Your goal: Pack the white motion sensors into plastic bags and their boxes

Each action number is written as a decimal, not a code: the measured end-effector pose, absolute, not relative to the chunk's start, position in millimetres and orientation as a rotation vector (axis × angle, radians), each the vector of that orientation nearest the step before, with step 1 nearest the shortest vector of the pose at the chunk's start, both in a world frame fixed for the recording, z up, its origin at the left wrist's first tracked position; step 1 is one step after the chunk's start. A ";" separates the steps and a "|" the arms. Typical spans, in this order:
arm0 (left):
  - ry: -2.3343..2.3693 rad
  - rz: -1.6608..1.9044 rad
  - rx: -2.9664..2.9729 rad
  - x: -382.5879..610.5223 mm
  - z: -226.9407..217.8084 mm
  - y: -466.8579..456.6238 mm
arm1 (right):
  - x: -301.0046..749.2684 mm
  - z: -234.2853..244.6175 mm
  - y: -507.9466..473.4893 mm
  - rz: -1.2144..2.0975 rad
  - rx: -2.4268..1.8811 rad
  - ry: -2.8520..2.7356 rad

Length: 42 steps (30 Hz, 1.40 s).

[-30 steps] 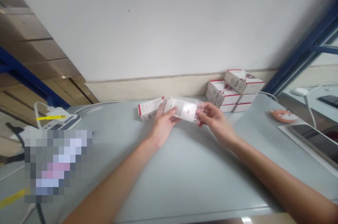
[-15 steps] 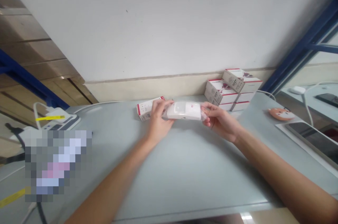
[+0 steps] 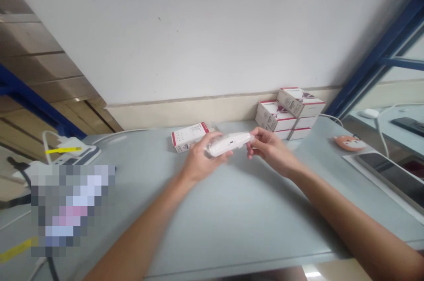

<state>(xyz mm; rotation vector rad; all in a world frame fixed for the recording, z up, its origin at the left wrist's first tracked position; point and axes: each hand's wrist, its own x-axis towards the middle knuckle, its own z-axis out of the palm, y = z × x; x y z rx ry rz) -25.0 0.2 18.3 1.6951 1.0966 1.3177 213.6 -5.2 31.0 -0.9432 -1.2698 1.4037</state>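
Both hands hold a white plastic device (image 3: 228, 143) in clear wrapping, tilted with its left end lower. My left hand (image 3: 202, 159) wraps around that end, and my right hand (image 3: 268, 148) pinches the other end with its fingertips. Just behind my left hand, a small white carton with a red edge (image 3: 188, 136) lies on the pale grey table (image 3: 238, 214). The device's underside is hidden.
A stack of similar cartons (image 3: 288, 113) stands against the wall. An orange fox-faced item (image 3: 349, 142) and a tablet (image 3: 387, 175) lie at right. A white device with a yellow strip (image 3: 74, 152) and a pixelated patch (image 3: 71, 208) are at left.
The device has rotated in my hands from lying level with its face up to a tilted, edge-on pose. Both hands have turned with it, and the cartons have not moved.
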 end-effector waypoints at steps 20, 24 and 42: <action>0.658 0.720 0.779 -33.5 31.5 14.5 | 216.6 24.9 -5.2 0.883 -1.018 -1.665; 0.504 0.753 0.725 -36.6 37.8 10.8 | 217.6 27.8 -4.5 0.976 -1.006 -1.564; 0.957 0.934 0.978 -21.8 19.4 17.5 | 219.6 19.4 -6.7 0.609 -0.918 -1.834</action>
